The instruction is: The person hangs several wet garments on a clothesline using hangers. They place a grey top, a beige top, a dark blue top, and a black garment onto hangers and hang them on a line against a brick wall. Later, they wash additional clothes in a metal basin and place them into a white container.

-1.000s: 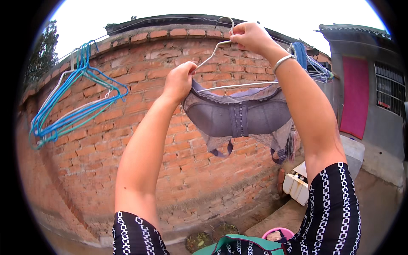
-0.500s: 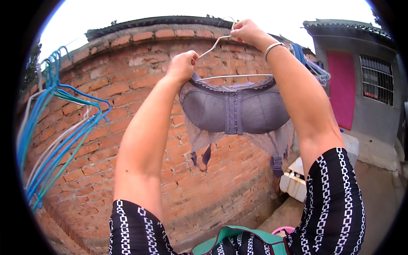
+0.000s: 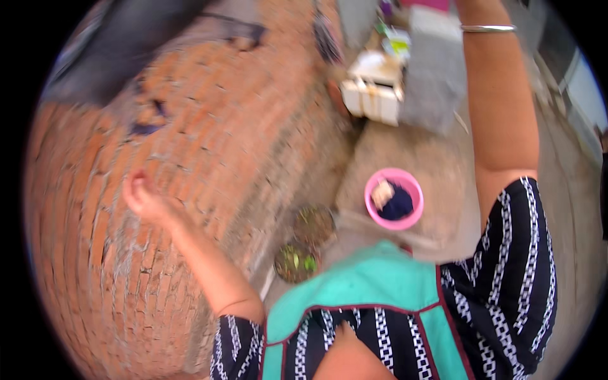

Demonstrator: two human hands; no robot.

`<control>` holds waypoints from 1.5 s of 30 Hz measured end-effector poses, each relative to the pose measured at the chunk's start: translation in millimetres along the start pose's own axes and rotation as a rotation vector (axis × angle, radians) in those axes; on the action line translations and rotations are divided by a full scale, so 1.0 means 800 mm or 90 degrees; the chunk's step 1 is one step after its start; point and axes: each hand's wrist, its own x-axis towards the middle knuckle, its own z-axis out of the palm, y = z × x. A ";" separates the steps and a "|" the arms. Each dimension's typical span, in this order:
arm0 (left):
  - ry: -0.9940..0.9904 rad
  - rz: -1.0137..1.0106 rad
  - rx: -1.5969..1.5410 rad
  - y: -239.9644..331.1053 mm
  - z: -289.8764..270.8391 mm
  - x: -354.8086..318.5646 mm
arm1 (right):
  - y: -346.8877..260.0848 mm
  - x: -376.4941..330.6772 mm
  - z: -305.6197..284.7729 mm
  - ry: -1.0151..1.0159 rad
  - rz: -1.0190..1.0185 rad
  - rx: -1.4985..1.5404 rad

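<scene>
A dark grey-purple bra [image 3: 120,50] hangs at the upper left, blurred and cut off by the picture's edge. Its hanger is out of sight. Below the bra, in front of the brick wall, my left hand [image 3: 145,197] is apart from it, with loosely curled fingers and nothing visible in them. Motion smears its outline. My right arm stretches upward, a silver bangle near the wrist; the right hand is beyond the top edge, so what it holds is hidden.
A pink bucket [image 3: 418,201] with dark blue and beige cloth stands on the concrete. Two round planters [image 3: 295,263] sit near the wall's base. Farther back are a stained white box [image 3: 370,100] and a grey-covered block [image 3: 434,76]. The brick wall [image 3: 209,126] rises at left.
My left hand has let go of the hanger and come down. The bra now appears at the upper left. My view has tipped downward, bringing the bucket and planters into sight.
</scene>
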 end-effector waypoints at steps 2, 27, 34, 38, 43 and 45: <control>-0.166 -0.328 0.040 -0.094 -0.024 -0.101 | 0.106 -0.086 0.000 -0.004 0.154 0.013; -0.361 -1.323 0.318 -0.406 0.007 -0.876 | 0.426 -0.953 0.065 -0.557 0.786 -0.162; -0.297 -1.343 0.267 -0.432 -0.038 -0.865 | 0.520 -0.993 0.197 -0.819 0.354 -0.356; -0.263 -1.379 0.247 -0.422 -0.057 -0.851 | 0.521 -0.972 0.203 -0.990 0.617 -0.261; -0.109 -1.534 0.094 -0.382 -0.036 -0.819 | 0.461 -0.837 0.127 -0.499 0.899 0.121; -0.081 -1.624 -0.112 -0.360 -0.023 -0.807 | 0.399 -0.746 0.093 -0.366 1.015 0.322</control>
